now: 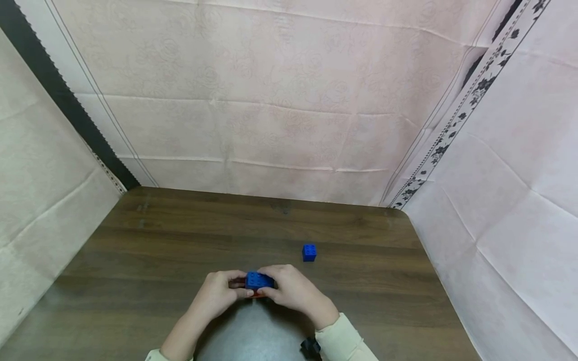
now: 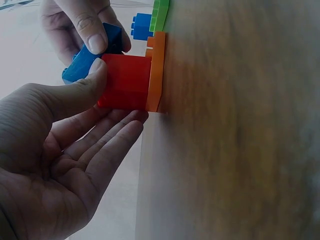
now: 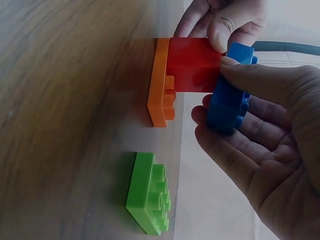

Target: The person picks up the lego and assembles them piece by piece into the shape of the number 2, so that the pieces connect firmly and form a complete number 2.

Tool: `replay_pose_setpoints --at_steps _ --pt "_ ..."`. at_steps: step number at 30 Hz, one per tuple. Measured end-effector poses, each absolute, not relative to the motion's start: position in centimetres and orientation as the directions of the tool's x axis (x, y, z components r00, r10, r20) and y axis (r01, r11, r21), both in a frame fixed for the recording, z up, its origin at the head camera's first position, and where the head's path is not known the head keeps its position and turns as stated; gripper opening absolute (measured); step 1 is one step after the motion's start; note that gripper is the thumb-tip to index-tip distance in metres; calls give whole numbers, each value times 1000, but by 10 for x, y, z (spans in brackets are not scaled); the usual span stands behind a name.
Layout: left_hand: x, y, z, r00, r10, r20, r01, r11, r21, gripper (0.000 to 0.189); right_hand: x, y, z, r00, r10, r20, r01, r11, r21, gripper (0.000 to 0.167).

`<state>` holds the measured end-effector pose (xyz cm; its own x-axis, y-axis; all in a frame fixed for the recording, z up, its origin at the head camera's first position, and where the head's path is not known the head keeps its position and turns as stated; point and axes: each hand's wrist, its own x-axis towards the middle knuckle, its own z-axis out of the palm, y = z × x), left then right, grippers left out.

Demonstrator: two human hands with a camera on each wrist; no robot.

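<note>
A black thing (image 1: 310, 347) peeks out by the right sleeve (image 1: 340, 335), too dark to name. Next come the hands. The left hand (image 1: 220, 295) pinches the smooth red block (image 2: 127, 80), which stands on a flat, bumpy-topped orange block (image 2: 157, 77). The right hand (image 1: 295, 292) holds the long blue block (image 1: 259, 281) between thumb and fingers, tilted at the top of the red one. A shiny green block (image 3: 141, 192) lies apart from the orange one. Past the hands is a small blue block (image 1: 309, 253) on the brown, wood-striped table (image 1: 180, 240). Pale, creased cloth (image 1: 271, 100) hangs behind.
</note>
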<state>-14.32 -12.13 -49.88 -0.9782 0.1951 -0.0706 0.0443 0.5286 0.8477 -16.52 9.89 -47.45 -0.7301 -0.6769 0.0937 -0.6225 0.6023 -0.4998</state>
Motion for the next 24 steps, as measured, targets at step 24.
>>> replay_pose_setpoints --at_steps 24 --pt "-142 -122 -498 -979 186 -81 26 511 859 35 -170 88 -471 -722 -690 46 -637 638 -432 34"
